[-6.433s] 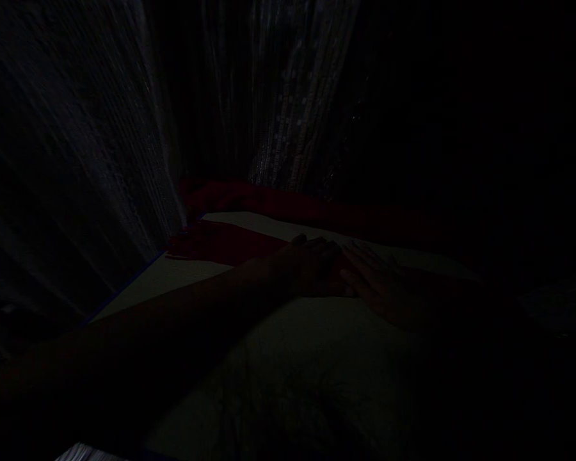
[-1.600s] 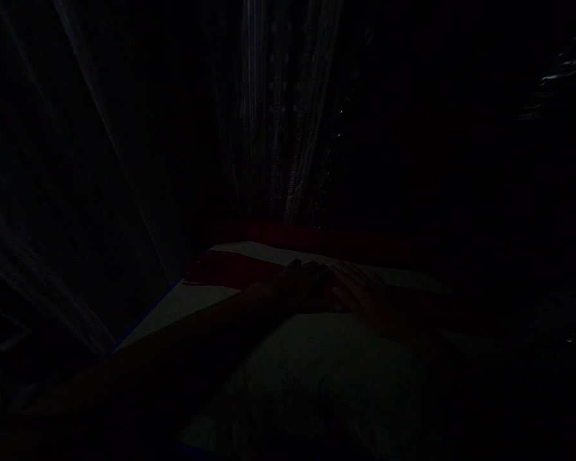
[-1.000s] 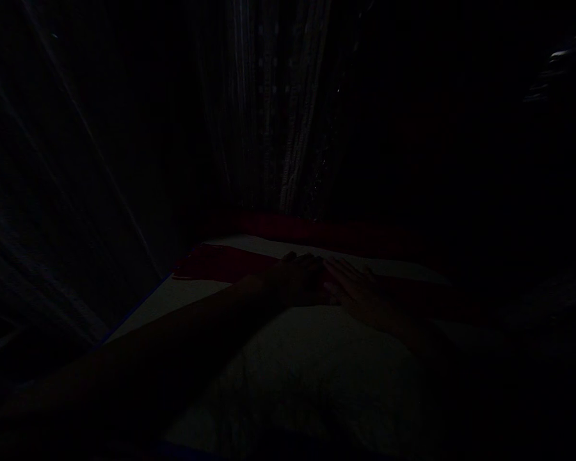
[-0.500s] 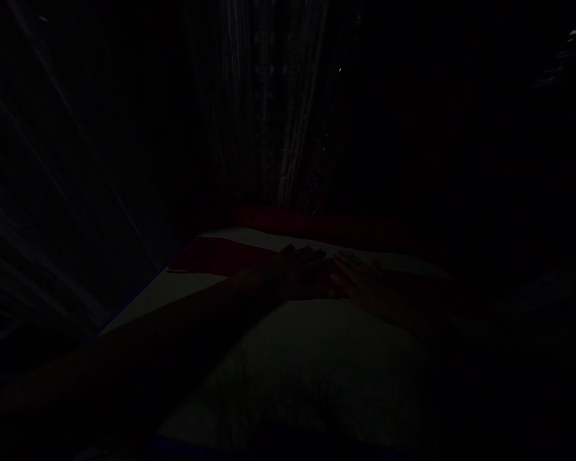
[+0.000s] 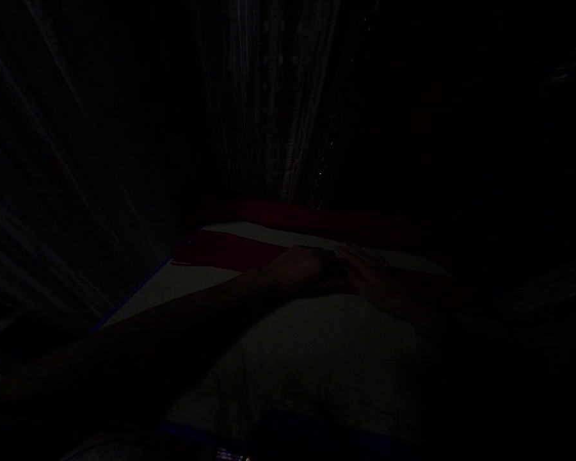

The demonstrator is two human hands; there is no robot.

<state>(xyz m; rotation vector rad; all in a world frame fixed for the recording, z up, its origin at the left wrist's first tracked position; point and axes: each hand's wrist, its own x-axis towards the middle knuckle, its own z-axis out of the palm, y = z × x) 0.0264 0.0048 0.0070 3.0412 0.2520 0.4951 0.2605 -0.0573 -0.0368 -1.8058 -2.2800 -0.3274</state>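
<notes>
It is very dark. A dark red cloth strip (image 5: 221, 250) lies across a pale sheet (image 5: 317, 339) with blue edges. My left hand (image 5: 304, 266) rests on the strip with its knuckles raised and its fingers curled down into shadow; whatever they hold, if anything, is hidden. Close against its fingers, my right hand (image 5: 372, 275) lies palm down with fingers stretched out over the strip and the pale sheet. The right forearm and the strip's right end fade into darkness.
A red roll or fold (image 5: 278, 214) runs along the sheet's far edge. Behind it hangs patterned, curtain-like fabric (image 5: 288, 128). Pleated grey fabric (image 5: 67, 166) stands at the left. A small lit spot (image 5: 229, 454) shows at the bottom edge.
My left hand has moved right, towards my right hand, and its spread fingers have curled. My right hand stays flat, almost in place. The view has shifted slightly.
</notes>
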